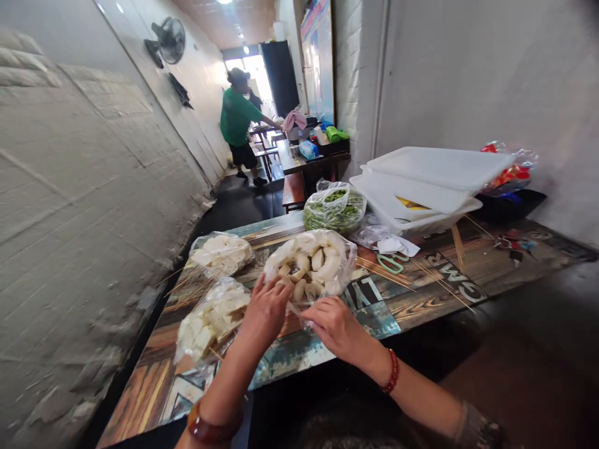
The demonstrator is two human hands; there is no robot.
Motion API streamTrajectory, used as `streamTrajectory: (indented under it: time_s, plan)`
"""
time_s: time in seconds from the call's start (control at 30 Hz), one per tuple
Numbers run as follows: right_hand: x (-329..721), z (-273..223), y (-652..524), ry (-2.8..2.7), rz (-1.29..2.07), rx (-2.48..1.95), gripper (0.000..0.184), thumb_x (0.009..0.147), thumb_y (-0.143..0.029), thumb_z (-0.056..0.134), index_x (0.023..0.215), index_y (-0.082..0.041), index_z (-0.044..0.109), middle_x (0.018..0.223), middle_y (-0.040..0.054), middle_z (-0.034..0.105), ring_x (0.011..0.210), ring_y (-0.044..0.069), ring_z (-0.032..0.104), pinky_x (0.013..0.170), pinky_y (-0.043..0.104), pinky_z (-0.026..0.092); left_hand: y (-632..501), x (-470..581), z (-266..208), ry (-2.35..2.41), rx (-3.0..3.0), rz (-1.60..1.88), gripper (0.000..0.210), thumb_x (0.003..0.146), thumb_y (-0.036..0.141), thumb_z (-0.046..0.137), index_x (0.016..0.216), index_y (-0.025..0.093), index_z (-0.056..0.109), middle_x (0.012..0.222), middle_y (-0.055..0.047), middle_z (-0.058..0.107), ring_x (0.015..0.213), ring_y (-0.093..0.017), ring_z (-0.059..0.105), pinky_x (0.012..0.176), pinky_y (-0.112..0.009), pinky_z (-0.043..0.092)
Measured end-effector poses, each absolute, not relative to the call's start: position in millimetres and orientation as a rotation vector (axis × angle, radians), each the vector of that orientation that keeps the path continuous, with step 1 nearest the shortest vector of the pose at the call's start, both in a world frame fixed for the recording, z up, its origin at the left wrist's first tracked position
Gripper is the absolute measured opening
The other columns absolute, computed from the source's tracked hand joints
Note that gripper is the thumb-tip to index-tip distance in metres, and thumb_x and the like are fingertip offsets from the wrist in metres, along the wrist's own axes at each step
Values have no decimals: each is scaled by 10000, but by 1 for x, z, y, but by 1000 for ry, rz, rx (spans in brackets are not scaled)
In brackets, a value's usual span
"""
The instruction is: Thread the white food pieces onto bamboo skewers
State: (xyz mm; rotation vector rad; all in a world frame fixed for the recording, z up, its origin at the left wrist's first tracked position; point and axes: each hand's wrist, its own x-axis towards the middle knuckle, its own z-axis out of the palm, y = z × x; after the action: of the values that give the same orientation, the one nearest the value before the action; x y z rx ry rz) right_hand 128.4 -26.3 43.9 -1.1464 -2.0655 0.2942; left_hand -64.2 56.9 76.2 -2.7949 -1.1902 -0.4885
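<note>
A clear plastic bag (337, 274) of pale, cut, rounded pieces lies spread open on the table in front of me. My left hand (267, 307) grips its near-left rim, fingers curled over the plastic. At the near-right rim, my right hand (334, 325) pinches the film between thumb and fingers. Left of my left hand lies a bag of pale chunks (210, 321), and behind that another bag of whitish slices (222, 252). Thin wooden skewers (386, 274) are scattered to the right of the open bag. What the fingertips touch underneath is hidden.
A bag of green vegetables (334, 209) sits at the table's far side. White plastic trays (435, 168) are stacked on the right, near green-handled scissors (393, 263) and keys (503, 242). Farther back, a person in a green shirt (238, 115) reaches toward another table (292, 163).
</note>
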Motion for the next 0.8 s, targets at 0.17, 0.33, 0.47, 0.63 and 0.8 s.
streamTrajectory:
  time_s: [0.17,0.33,0.47,0.63,0.8]
  plan:
    - [200,26,-24,-1879,56,-1425,296,980,-203,477,1189,-227,685,1135,88,746,1058,251,669,936,422,518,48,-86,72,-1371,-2557,-597,388,861,77,439,1090,215,721,992,-109,759,1176,-320,613,1141,-634,250]
    - [262,6,-3,-1900,-54,-1616,320,981,-211,444,1190,-127,671,1180,174,710,1098,306,634,972,470,478,21,-71,75,-1269,-2600,-736,358,902,89,447,1152,204,676,1137,-86,732,1240,-285,568,1140,-580,310]
    - [276,-2,20,-1983,-146,-1774,270,931,-193,531,1155,-127,667,1156,186,697,1043,321,624,888,435,474,7,-53,72,-1069,-2736,-781,353,913,71,444,1163,202,656,1165,-86,713,1257,-252,559,1131,-521,382]
    - [284,-5,39,-2025,-234,-1922,138,900,-143,556,914,-149,693,907,128,686,881,267,631,769,340,445,14,-43,72,-1027,-2839,-867,349,925,71,426,1185,176,633,1191,-129,683,1229,-252,580,1029,-469,506]
    - [291,-5,41,-2041,-280,-1953,170,923,-179,536,828,-168,677,817,82,664,760,222,626,642,291,397,49,-25,82,-1101,-2959,-755,265,940,102,427,1044,137,668,1117,-139,699,1030,-214,670,904,-371,562]
